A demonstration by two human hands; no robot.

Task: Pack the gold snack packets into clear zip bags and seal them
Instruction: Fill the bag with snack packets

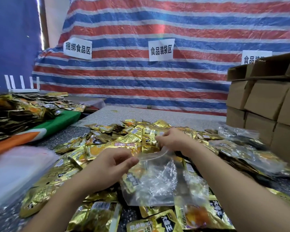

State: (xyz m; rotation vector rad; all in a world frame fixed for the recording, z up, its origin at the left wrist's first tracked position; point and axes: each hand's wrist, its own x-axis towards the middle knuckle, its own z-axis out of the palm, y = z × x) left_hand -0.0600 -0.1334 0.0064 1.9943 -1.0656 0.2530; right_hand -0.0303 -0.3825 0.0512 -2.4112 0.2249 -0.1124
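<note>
A clear zip bag (155, 180) lies crumpled over the heap of gold snack packets (107, 141) in the middle of the table. My left hand (110, 163) pinches the near left end of the bag's zip strip between thumb and fingers. My right hand (172, 139) pinches the far right end of the same strip. Between the two hands the bag's mouth stands slightly apart. The bag looks empty, though packets show through it from below. More gold packets (157, 220) lie loose at the near edge.
A stack of clear empty bags (15, 168) lies at the left. Filled clear bags (251, 153) pile up at the right, beside stacked cardboard boxes (264, 101). Another packet heap (18, 109) sits on a green and orange cloth at far left. A striped tarp hangs behind.
</note>
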